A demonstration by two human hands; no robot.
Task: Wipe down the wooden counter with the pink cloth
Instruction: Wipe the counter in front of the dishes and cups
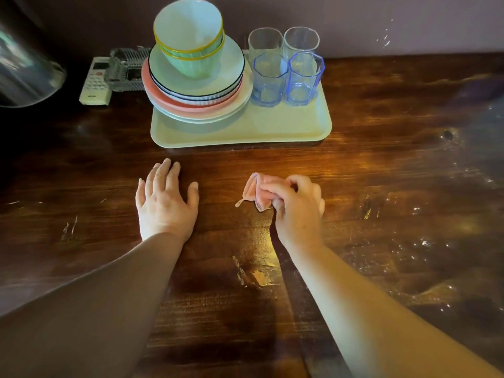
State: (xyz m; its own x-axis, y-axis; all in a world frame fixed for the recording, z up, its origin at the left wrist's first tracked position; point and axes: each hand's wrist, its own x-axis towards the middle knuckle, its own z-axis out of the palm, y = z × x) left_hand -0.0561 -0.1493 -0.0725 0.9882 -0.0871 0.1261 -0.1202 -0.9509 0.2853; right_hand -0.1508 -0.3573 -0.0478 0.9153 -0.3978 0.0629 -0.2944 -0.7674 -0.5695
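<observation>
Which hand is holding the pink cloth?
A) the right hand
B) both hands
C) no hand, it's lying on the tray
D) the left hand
A: the right hand has its fingers curled round the bunched pink cloth on the wooden counter, while the left hand lies flat on the wood, touching no cloth.

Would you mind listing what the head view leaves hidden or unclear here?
- Most of the pink cloth: covered by the right hand gripping it.
- Clear object at far left: cut by the frame edge, identity unclear.
- Remote control buttons: too small, partly behind the glass dish.
</observation>
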